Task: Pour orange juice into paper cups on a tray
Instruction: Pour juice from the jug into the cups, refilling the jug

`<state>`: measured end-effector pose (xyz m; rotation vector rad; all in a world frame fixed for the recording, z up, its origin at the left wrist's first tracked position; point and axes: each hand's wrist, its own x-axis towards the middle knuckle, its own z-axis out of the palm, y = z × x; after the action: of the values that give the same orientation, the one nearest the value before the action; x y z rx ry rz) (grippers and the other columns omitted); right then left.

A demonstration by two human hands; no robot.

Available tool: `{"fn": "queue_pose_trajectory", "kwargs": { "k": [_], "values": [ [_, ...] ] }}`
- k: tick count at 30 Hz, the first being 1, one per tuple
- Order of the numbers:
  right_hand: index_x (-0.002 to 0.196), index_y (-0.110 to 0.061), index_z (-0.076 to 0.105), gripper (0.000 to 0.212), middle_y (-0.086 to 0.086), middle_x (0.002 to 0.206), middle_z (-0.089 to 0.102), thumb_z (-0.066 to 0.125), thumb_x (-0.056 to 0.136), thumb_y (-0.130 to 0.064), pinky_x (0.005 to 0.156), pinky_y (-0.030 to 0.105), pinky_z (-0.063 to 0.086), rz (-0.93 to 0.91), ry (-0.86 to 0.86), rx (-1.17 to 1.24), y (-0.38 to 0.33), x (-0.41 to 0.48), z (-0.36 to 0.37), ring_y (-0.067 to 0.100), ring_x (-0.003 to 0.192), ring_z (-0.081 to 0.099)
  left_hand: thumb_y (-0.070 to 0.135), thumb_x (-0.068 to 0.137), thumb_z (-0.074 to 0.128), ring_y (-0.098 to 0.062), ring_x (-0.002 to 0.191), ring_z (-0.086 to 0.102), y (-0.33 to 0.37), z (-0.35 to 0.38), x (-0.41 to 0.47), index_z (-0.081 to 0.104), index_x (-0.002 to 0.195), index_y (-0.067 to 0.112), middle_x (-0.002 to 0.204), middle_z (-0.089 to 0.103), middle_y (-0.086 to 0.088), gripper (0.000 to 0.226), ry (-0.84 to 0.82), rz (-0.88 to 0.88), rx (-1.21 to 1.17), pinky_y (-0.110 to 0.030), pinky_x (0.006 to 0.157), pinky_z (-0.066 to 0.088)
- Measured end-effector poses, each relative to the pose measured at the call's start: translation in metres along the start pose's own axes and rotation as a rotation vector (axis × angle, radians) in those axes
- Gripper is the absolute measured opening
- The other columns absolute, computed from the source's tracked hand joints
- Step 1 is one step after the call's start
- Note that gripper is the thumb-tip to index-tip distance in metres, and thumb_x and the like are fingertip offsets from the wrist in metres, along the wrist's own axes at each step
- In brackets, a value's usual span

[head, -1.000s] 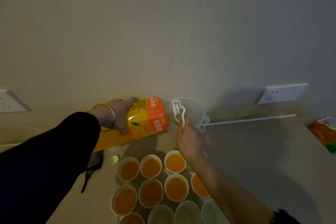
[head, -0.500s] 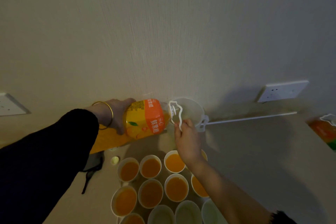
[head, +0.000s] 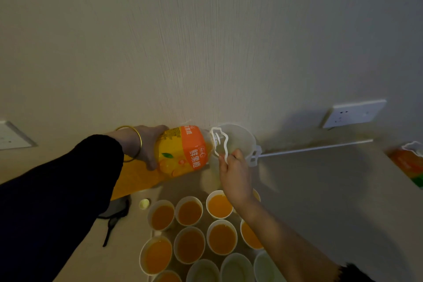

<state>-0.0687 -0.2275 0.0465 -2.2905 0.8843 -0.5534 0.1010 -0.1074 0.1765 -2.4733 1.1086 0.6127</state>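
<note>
Juice bottle (head: 183,152) marked 鲜果橙: left hand (head: 147,144) grips it, right hand (head: 234,175) pinches its white handle (head: 226,152).

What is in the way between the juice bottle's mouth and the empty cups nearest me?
The right hand pinches the white loop right at the bottle mouth, and its forearm crosses above the right-side cups. Two rows of filled cups also lie before the empty cups.
</note>
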Motion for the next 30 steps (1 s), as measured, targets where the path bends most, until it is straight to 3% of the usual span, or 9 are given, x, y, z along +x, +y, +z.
{"fn": "queue_pose_trajectory", "kwargs": {
  "k": [23,30],
  "values": [
    [0.101,-0.004,0.064,0.032,0.005,0.106,0.052,0.041,0.101,-0.027,0.068,0.029,0.046,0.0,-0.007,0.0,-0.002,-0.001,-0.006,0.014,0.074,0.054,0.036,0.062,0.081,-0.029,0.118,0.049,0.008,-0.015,-0.003,0.017,0.143,0.026,0.134,0.045,-0.007,0.104,-0.046,-0.028,0.076,-0.04,0.095,0.045],
    [0.1,-0.002,0.065,0.032,0.006,0.104,0.053,0.043,0.1,-0.026,0.071,0.036,0.051,0.004,0.008,0.006,-0.001,0.0,-0.003,0.019,0.078,0.059,0.035,0.063,0.081,-0.03,0.119,0.049,0.007,-0.012,-0.003,0.019,0.143,0.025,0.134,0.046,-0.007,0.102,-0.055,-0.025,0.05,-0.042,0.097,0.045]
  ]
}}
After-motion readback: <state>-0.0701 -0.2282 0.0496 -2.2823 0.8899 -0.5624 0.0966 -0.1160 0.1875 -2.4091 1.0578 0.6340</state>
